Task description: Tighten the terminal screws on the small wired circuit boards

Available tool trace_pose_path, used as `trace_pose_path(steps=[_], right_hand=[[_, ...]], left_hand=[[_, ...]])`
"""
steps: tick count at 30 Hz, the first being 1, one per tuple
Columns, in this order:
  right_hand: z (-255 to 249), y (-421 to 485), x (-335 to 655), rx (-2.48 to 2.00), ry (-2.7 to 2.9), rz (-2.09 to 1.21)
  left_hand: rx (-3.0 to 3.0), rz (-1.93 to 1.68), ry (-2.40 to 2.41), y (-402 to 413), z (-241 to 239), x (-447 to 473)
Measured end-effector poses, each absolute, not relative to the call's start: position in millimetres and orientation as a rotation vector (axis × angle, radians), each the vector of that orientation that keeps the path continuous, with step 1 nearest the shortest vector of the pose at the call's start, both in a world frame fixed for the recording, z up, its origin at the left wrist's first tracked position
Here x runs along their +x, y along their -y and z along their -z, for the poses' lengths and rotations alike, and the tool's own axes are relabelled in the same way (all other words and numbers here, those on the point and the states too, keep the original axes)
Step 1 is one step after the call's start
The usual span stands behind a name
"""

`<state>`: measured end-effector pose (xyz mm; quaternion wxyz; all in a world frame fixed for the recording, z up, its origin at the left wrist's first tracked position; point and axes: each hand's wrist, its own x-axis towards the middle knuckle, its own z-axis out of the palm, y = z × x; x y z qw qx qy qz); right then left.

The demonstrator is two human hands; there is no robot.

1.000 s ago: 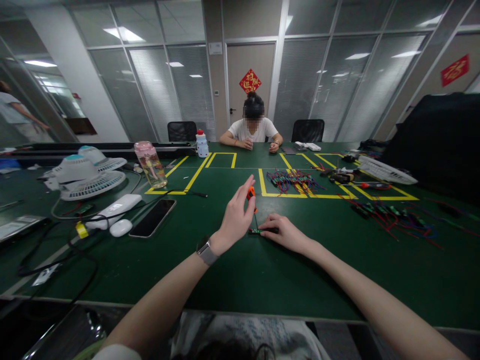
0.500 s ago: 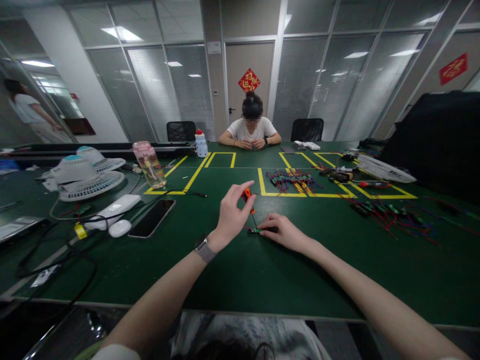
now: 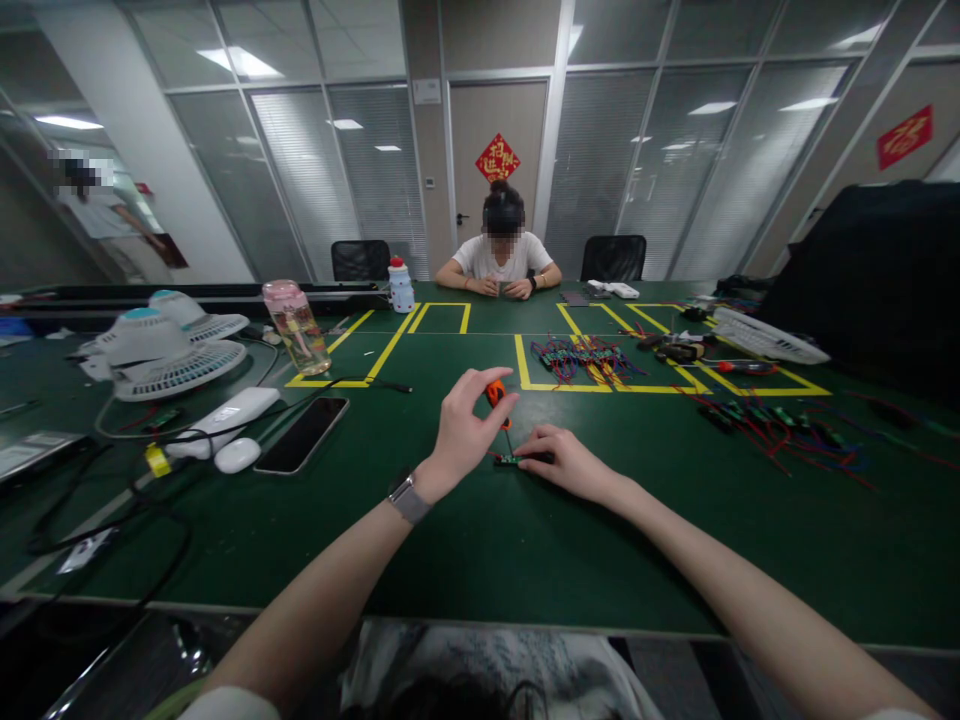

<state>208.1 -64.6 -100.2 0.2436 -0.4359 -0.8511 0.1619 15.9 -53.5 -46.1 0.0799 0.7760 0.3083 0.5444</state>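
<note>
My left hand (image 3: pixel 471 425) is curled round an orange-and-black screwdriver (image 3: pixel 496 392), held upright with its thin shaft pointing down. The shaft's tip reaches a small green circuit board (image 3: pixel 508 461) lying on the green table. With bent fingers, my right hand (image 3: pixel 566 462) grips the board's right end and keeps it against the tabletop. A dark part of the board shows beneath those fingers. A short red wire pokes out at the board's left side. The exact contact of the tip is too small to make out.
Wired circuit boards (image 3: pixel 585 360) lie in a yellow-taped area, with more wired boards (image 3: pixel 772 420) at right. A phone (image 3: pixel 303 436), a white mouse (image 3: pixel 238 456), a pink-lidded bottle (image 3: pixel 296 328) and white fans (image 3: pixel 180 360) stand at left. Across the table sits a person (image 3: pixel 504 250).
The screwdriver's handle has turned and stands a little more upright in my left hand. My right hand stays on the board. In the left background a walking person has moved right.
</note>
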Motion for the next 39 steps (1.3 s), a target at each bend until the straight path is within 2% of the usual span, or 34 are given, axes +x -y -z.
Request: trace_pose_path(steps=[6,11,32,39], right_hand=[[98.4,65.7,207.2,-1.199,2.322,-0.452],[98.3,65.8,207.0,-1.207,2.323,-0.452],[98.3,65.9,207.3,-1.189,2.330,-0.428],[97.8,66.1,206.9,-1.198,2.325,-0.442]], left_hand=[[2.275,-1.592,-0.879,56.0,44.3,17.2],[2.357,-1.617,-1.045,54.1,42.2,16.2],[2.406,-1.677,-0.883,55.0,47.2,16.7],[2.335,-1.586,-0.894,54.7,46.4,16.9]])
